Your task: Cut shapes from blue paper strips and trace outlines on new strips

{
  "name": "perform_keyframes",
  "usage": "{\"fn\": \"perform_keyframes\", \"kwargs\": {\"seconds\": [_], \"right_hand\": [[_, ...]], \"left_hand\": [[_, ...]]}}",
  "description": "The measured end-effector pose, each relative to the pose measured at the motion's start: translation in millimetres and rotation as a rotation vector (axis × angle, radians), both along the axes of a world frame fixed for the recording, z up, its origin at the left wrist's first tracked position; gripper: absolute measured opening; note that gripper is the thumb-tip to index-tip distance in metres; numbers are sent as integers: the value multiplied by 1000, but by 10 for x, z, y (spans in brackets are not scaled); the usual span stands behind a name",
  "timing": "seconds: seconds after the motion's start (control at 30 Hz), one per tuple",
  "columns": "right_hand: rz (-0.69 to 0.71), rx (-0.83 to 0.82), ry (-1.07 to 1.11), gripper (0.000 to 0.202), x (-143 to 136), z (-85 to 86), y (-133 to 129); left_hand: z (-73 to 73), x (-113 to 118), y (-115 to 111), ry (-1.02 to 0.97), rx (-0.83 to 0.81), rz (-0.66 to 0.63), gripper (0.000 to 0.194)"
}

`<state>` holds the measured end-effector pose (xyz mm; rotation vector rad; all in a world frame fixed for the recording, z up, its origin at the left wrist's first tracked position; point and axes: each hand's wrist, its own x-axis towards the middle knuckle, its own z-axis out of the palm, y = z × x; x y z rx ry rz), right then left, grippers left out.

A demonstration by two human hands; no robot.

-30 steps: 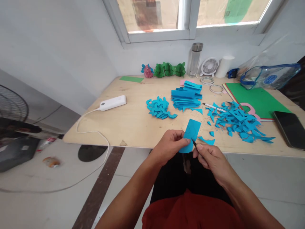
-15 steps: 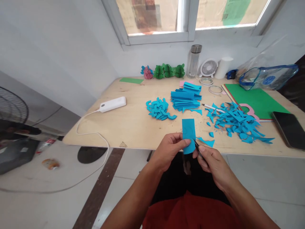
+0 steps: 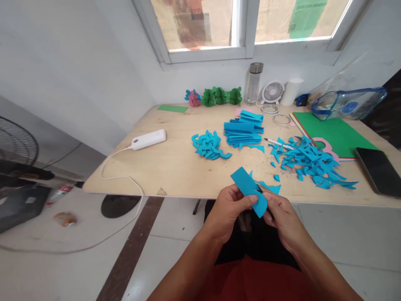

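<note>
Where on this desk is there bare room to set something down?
Mainly the wooden tabletop between the white device and the curved blue cutouts; also behind them, up to the green strip. Crowded on the right: blue scraps, green sheet, phone.

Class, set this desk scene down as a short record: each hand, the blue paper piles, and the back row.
Left hand: pinching a blue strip
Right hand: holding a dark tool at the strip; type unclear
Curved pieces: heaped left of the stacked strips
Offcuts: loose heap, left of the phone
Back row: green paper figures, bottle, fan
</note>
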<state>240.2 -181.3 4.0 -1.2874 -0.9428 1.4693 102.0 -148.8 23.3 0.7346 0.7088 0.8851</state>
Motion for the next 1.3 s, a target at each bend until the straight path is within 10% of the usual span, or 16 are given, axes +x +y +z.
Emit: {"fn": "perform_keyframes", "kwargs": {"seconds": [1.3], "right_hand": [[34,43,4,48,39,-20,-6]], "left_hand": [[115,91,4,397,237,133,20]]}}
